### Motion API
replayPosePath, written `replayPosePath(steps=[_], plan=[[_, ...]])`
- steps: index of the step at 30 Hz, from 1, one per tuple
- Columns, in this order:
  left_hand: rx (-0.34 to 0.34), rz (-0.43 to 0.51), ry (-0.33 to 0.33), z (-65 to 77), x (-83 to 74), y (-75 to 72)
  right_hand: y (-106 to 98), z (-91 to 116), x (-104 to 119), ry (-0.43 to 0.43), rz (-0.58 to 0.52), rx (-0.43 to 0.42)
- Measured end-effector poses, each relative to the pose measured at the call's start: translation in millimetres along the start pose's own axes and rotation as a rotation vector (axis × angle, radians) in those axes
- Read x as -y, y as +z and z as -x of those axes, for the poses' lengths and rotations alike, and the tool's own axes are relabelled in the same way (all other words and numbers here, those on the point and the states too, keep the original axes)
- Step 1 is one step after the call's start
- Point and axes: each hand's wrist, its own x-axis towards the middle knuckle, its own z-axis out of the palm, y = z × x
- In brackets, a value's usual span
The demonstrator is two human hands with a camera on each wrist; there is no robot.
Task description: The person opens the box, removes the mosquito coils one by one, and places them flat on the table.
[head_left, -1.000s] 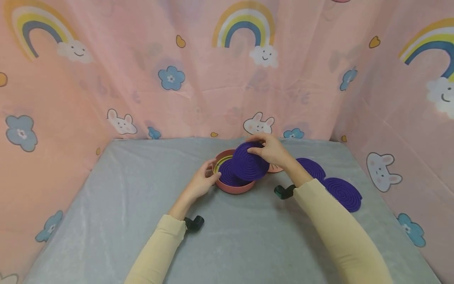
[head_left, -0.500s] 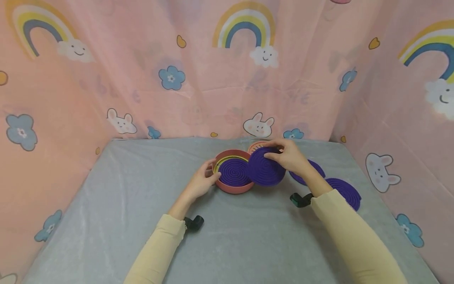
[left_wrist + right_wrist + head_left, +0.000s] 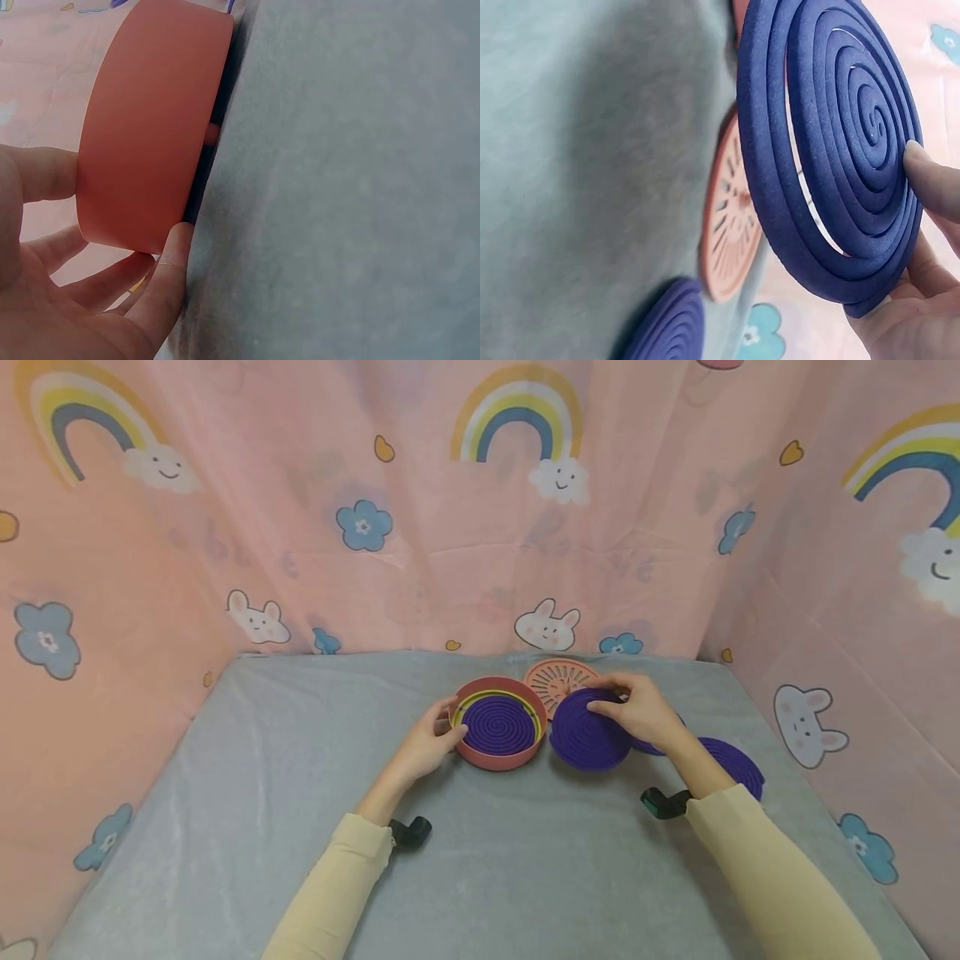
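My left hand (image 3: 427,742) steadies the round red mosquito coil holder (image 3: 498,762), thumb at its rim and fingers along the side wall (image 3: 154,127). Inside it, within a yellow ring, lies a purple mosquito coil (image 3: 497,725). My right hand (image 3: 643,708) pinches another purple mosquito coil (image 3: 590,735) by its edge, thumb on the near face. That coil is tilted up off the table, just right of the holder. In the right wrist view, the held coil's (image 3: 847,150) spiral shows narrow gaps between its turns.
A pink slotted lid (image 3: 553,681) lies behind the held coil, partly covered. To the right, two more purple coils lie on the grey cloth, one (image 3: 731,764) partly behind my sleeve, the other (image 3: 647,747) behind my right hand. Patterned curtains border the table.
My right hand has carried the coil from above the holder to the right, uncovering the coil inside and more of the lid. My left hand has stayed put.
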Motion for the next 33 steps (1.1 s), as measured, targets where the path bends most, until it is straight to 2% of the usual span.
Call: replayPosePath(steps=[11, 21, 33], plan=[[-0.003, -0.004, 0.000, 1.6, -1.3, -0.1, -1.6, 18.0, -24.7, 0.010, 0.039, -0.007], [-0.010, -0.016, -0.004, 1.7, -1.8, -0.4, -1.1, 33.1, -42.3, 0.075, 0.062, 0.034], [-0.007, -0.022, -0.005, 1.8, -1.1, 0.1, 5.4, 40.2, -52.3, 0.075, 0.094, 0.093]])
